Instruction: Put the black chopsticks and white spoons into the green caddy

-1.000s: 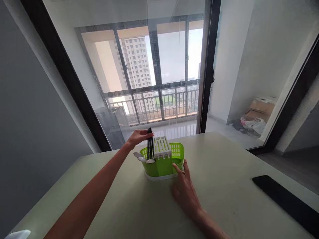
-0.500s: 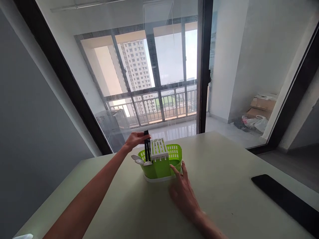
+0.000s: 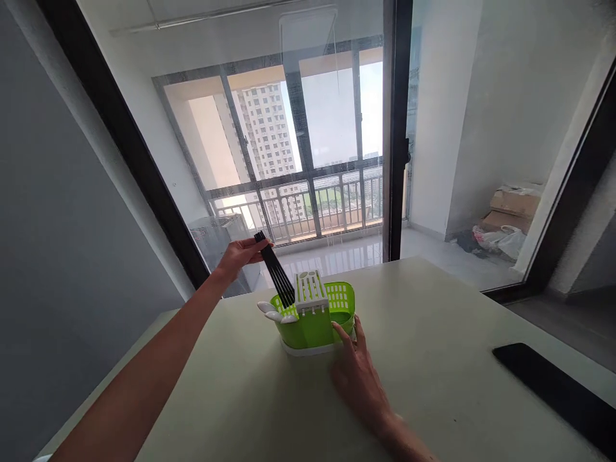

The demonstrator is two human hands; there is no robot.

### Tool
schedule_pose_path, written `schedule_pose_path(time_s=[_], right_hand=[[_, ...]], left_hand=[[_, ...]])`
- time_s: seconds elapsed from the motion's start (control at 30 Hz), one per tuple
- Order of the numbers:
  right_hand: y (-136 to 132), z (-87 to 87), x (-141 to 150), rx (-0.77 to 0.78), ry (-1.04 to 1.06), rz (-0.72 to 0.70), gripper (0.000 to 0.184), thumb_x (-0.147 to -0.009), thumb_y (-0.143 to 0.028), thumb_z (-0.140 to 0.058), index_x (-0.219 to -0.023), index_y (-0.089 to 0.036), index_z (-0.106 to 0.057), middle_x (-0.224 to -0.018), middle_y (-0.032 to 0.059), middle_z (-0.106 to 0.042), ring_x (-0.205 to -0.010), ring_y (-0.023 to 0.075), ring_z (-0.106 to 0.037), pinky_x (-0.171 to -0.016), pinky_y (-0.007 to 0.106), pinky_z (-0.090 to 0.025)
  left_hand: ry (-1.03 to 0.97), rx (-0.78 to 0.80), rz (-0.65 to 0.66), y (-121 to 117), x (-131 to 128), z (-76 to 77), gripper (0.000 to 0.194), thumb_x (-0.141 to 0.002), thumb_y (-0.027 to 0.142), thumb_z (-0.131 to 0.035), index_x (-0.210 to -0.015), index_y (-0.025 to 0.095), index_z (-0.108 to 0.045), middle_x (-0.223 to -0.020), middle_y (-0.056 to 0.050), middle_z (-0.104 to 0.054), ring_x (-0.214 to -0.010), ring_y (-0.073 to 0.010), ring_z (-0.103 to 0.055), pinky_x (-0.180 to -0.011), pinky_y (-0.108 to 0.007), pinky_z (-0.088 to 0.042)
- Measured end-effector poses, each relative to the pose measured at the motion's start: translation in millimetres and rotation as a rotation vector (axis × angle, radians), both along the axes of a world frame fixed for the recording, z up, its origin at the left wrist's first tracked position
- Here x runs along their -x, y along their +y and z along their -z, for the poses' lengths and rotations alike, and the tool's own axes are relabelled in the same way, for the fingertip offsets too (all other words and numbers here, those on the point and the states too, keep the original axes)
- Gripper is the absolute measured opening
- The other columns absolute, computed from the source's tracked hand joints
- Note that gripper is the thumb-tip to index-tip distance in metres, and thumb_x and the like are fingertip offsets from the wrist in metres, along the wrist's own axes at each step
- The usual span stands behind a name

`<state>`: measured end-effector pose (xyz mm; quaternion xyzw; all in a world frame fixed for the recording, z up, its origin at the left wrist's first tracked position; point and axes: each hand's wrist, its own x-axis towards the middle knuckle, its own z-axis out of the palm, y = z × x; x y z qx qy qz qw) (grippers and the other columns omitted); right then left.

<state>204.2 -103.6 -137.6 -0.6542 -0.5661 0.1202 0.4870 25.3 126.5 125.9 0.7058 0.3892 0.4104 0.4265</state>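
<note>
My left hand (image 3: 242, 255) pinches a bundle of black chopsticks (image 3: 275, 268) near their upper ends. The bundle leans to the left, its lower ends at the left compartment of a green cutlery holder (image 3: 315, 327). White spoons (image 3: 273, 314) rest with their bowls over that compartment's front-left rim. A white slotted top (image 3: 310, 290) covers the holder's middle part. My right hand (image 3: 359, 366) grips the holder's right front, thumb on the front wall and fingers around the right side. The inside of the left compartment is mostly hidden.
The holder stands on a pale table (image 3: 423, 359). A long black flat object (image 3: 553, 391) lies on the table at the right. Beyond the far edge is a glass door with a dark frame (image 3: 395, 192). Cardboard boxes (image 3: 513, 205) and plastic bags sit on the floor behind it.
My left hand has moved left and up with the chopsticks, which have gone from nearly upright to tilted. My right hand stays at the holder's right side.
</note>
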Motion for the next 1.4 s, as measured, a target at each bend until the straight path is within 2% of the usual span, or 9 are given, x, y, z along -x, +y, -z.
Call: schedule_pose_path(time_s=[0.27, 0.37, 0.43, 0.53, 0.7, 0.87, 1.03, 1.2, 1.4], right_hand=[[-1, 2.1, 1, -0.035, -0.023, 0.013, 0.087, -0.078, 0.001, -0.05, -0.155, -0.037, -0.033, -0.172, 0.0062, 0.003, -0.153, 0.0338, -0.028, -0.1, 0.045, -0.054], [-1, 3.4, 1, -0.044, -0.022, 0.01, 0.087, -0.078, 0.001, -0.049, -0.155, -0.038, -0.033, -0.171, 0.0053, 0.001, -0.155, 0.0327, -0.024, -0.102, 0.044, -0.054], [-1, 4.2, 0, -0.05, -0.02, 0.002, 0.087, -0.078, 0.001, -0.049, -0.155, -0.038, -0.033, -0.171, 0.0055, 0.0, -0.156, 0.0324, -0.022, -0.104, 0.045, -0.052], [-2, 4.4, 0, -0.041, -0.01, -0.01, 0.086, -0.08, 0.0, -0.048, -0.155, -0.038, -0.031, -0.171, 0.0056, 0.002, -0.156, 0.0323, -0.019, -0.104, 0.046, -0.053], [-3, 5.2, 0, -0.017, -0.019, 0.003, 0.086, -0.081, -0.001, -0.048, -0.155, -0.04, -0.03, -0.171, 0.0028, 0.003, -0.157, 0.0322, -0.017, -0.103, 0.047, -0.053], [-1, 9.0, -1, -0.024, -0.017, 0.007, 0.086, -0.08, -0.001, -0.049, -0.156, -0.039, -0.031, -0.172, 0.0044, 0.002, -0.156, 0.0326, -0.018, -0.103, 0.046, -0.053], [-2, 8.2, -3, -0.02, -0.012, -0.009, 0.083, -0.081, -0.002, -0.05, -0.155, -0.037, -0.032, -0.171, 0.007, 0.002, -0.156, 0.0329, -0.019, -0.104, 0.046, -0.052], [-3, 8.0, -4, 0.013, -0.014, -0.009, 0.08, -0.083, -0.005, -0.049, -0.155, -0.036, -0.032, -0.171, 0.0087, 0.002, -0.153, 0.0338, -0.028, -0.097, 0.045, -0.056], [-2, 11.2, -6, 0.003, -0.029, -0.016, 0.084, -0.081, -0.004, -0.05, -0.156, -0.036, -0.03, -0.171, 0.0083, 0.002, -0.154, 0.033, -0.025, -0.101, 0.045, -0.053]], left_hand=[[-0.178, 0.035, -0.19, 9, 67, -59.7, 0.037, -0.075, 0.038, -0.088, -0.102, 0.015, -0.077, -0.113, -0.007, -0.078, -0.1, -0.0201, -0.076, -0.092, -0.029, -0.062], [-0.138, 0.109, -0.247, 9, 99, -67.0, 0.027, -0.082, 0.031, -0.082, -0.104, 0.016, -0.076, -0.118, -0.006, -0.077, -0.1, -0.0169, -0.075, -0.087, -0.024, -0.063], [-0.077, 0.178, -0.276, 9, 120, -64.1, 0.027, -0.08, 0.029, -0.084, -0.103, 0.016, -0.077, -0.117, -0.008, -0.077, -0.1, -0.0185, -0.075, -0.084, -0.025, -0.064], [0.092, 0.331, -0.238, 6, 151, -47.4, 0.037, -0.067, 0.035, -0.092, -0.098, 0.017, -0.079, -0.116, -0.009, -0.078, -0.105, -0.0239, -0.074, -0.086, -0.027, -0.064], [0.455, 0.623, -0.05, -13, 194, 3.1, 0.052, -0.058, 0.049, -0.094, -0.098, 0.018, -0.082, -0.116, -0.01, -0.078, -0.109, -0.0287, -0.073, -0.092, -0.027, -0.061], [0.653, 0.813, 0.053, -38, 218, 57.1, 0.05, -0.055, 0.054, -0.093, -0.088, 0.018, -0.082, -0.101, -0.011, -0.08, -0.098, -0.03, -0.076, -0.089, -0.033, -0.062], [0.736, 0.886, 0.076, -41, 232, 97.0, 0.052, -0.053, 0.057, -0.093, -0.084, 0.017, -0.081, -0.107, -0.015, -0.079, -0.097, -0.0288, -0.076, -0.085, -0.033, -0.062], [0.828, 0.94, 0.106, -36, 233, 109.3, 0.054, -0.049, 0.055, -0.095, -0.082, 0.016, -0.081, -0.1, -0.016, -0.08, -0.092, -0.028, -0.077, -0.087, -0.033, -0.062], [0.921, 0.925, 0.089, -38, 226, 107.0, 0.049, -0.037, 0.052, -0.098, -0.065, 0.019, -0.076, -0.088, -0.016, -0.08, -0.087, -0.0368, -0.077, -0.093, -0.053, -0.06]])
